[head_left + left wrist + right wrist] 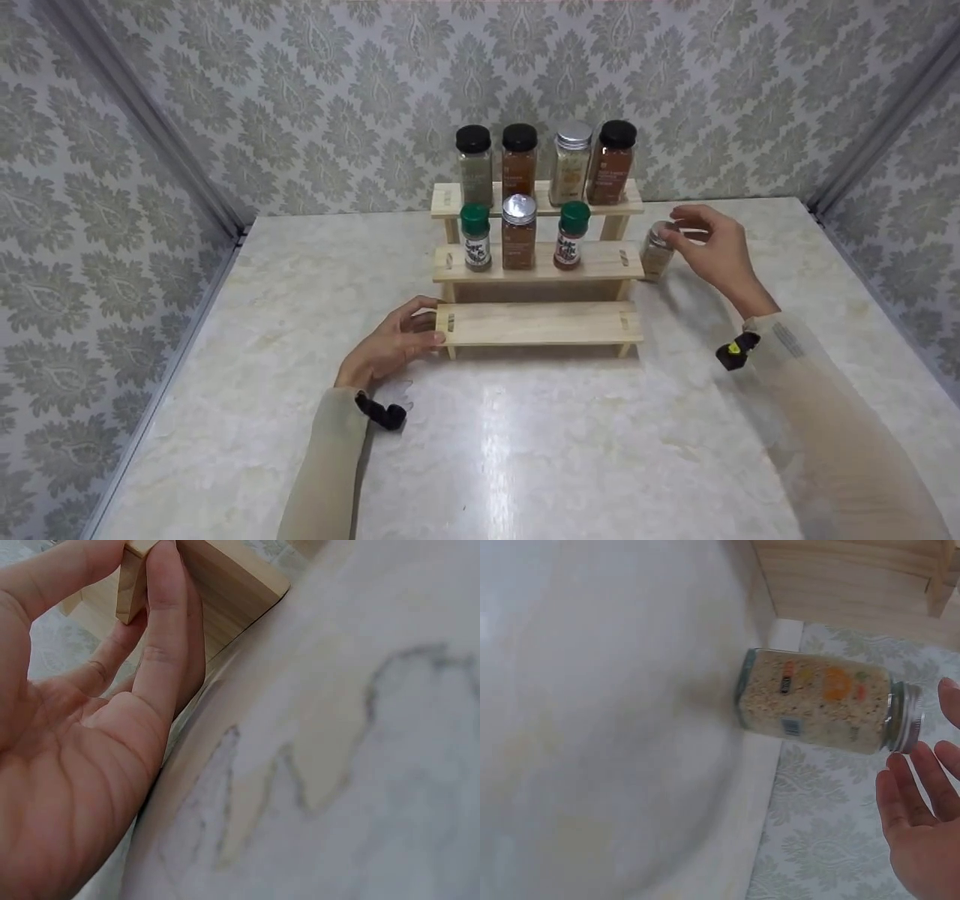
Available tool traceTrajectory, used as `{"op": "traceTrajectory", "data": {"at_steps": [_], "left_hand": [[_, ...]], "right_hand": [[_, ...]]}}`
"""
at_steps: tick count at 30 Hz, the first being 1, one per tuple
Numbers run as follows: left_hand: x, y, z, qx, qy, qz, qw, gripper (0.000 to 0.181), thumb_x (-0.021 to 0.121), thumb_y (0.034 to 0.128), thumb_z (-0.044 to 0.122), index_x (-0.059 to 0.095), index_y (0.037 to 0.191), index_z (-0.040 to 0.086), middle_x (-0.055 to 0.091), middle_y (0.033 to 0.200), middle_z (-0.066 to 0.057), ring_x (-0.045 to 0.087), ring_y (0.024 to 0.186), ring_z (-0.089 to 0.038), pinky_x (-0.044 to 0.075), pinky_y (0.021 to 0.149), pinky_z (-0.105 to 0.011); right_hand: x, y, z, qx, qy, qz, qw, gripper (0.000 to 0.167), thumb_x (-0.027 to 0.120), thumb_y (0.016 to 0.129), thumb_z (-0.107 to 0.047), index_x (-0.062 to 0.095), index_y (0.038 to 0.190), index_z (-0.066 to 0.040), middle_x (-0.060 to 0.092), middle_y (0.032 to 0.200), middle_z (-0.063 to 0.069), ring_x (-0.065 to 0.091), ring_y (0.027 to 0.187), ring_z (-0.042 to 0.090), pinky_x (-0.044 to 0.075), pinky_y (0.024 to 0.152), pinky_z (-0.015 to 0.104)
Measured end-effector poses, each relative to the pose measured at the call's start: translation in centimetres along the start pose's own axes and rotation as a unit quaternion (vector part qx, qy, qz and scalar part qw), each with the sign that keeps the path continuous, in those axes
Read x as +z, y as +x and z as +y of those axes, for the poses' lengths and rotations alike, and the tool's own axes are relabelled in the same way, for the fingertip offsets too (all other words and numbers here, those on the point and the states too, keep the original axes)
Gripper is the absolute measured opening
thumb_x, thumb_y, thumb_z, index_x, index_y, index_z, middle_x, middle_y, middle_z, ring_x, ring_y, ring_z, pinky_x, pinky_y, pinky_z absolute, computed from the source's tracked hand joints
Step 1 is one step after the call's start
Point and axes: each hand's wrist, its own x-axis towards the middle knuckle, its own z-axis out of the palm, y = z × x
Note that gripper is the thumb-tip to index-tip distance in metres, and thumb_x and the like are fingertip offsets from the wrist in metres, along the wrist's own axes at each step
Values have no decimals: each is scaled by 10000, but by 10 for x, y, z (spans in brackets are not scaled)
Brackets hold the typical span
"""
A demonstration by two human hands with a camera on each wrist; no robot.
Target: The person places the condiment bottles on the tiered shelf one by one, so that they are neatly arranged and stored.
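A three-step wooden spice rack [540, 322] stands on the table. At its lowest step, my left hand [394, 341] grips the left end between thumb and fingers; the left wrist view shows the fingers [166, 622] around the pale wood [232, 592]. To the right of the rack, a glass spice jar [657, 259] with a silver cap stands on the table, full of pale granules in the right wrist view. Around its cap [909, 718] is my right hand [712, 247], fingertips [900, 765] at the cap's edge and thumb a little apart from it.
Along the top step stand several tall jars [615, 161], with black or silver caps. The middle step holds two small green-capped jars [476, 240] and a silver-capped jar [519, 236] between them. Patterned walls [360, 97] enclose the marbled table [525, 450] behind and at both sides.
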Motion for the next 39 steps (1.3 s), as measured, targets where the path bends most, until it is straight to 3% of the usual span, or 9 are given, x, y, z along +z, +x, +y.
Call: {"op": "traceTrajectory", "data": {"at_steps": [8, 15, 21, 27, 33, 35, 39], "left_hand": [[0, -1, 1, -4, 24, 72, 10000, 551, 758, 954, -6, 521, 1436, 118, 579, 1449, -148, 656, 1207, -269, 625, 907, -342], [0, 1, -1, 12, -10, 17, 10000, 536, 744, 956, -13, 525, 1427, 119, 571, 1478, -162, 651, 1231, -274, 626, 915, -355], [-2, 1, -2, 27, 32, 13, 10000, 545, 744, 950, -20, 524, 1431, 113, 579, 1461, -151, 644, 1235, -270, 624, 924, -350], [0, 2, -4, -24, 117, 65, 9999, 553, 745, 951, -22, 517, 1437, 114, 559, 1494, -171, 633, 1255, -274, 618, 950, -360], [0, 3, -4, -18, 37, 25, 10000, 548, 746, 948, -9, 518, 1431, 114, 567, 1478, -162, 637, 1253, -283, 618, 966, -380], [-1, 3, -3, 14, 27, 12, 10000, 543, 739, 953, -12, 513, 1432, 107, 569, 1468, -165, 639, 1247, -288, 622, 955, -383], [-3, 2, -3, 6, 42, 25, 10000, 539, 733, 963, -13, 511, 1437, 117, 567, 1466, -156, 637, 1243, -283, 625, 936, -370]], "right_hand": [[8, -1, 16, 177, 113, -188, 9996, 498, 769, 1010, -251, 640, 1429, -16, 670, 1378, 197, 650, 1236, 310, 578, 1035, 335], [11, -2, 24, 423, 174, -261, 9986, 569, 782, 1001, -268, 596, 1474, -12, 635, 1417, 212, 628, 1266, 311, 561, 1019, 271], [12, -4, 22, 369, 219, -359, 9984, 555, 755, 1021, -264, 585, 1481, -4, 619, 1420, 230, 620, 1300, 362, 555, 1078, 383], [11, -7, 21, 258, 270, -364, 9986, 515, 739, 1033, -261, 602, 1454, 3, 629, 1402, 233, 622, 1301, 373, 557, 1047, 299], [2, -12, 15, 253, 136, -349, 9990, 532, 726, 1041, -259, 579, 1484, -3, 609, 1432, 245, 608, 1327, 391, 551, 1093, 436], [-1, -13, 9, 201, 126, -322, 9992, 531, 726, 1041, -249, 578, 1490, -8, 608, 1436, 241, 610, 1326, 387, 560, 1082, 395], [-9, -13, -5, 58, 205, -213, 9995, 506, 730, 1037, -219, 594, 1485, -27, 625, 1414, 201, 629, 1269, 276, 553, 1001, 190]]}}
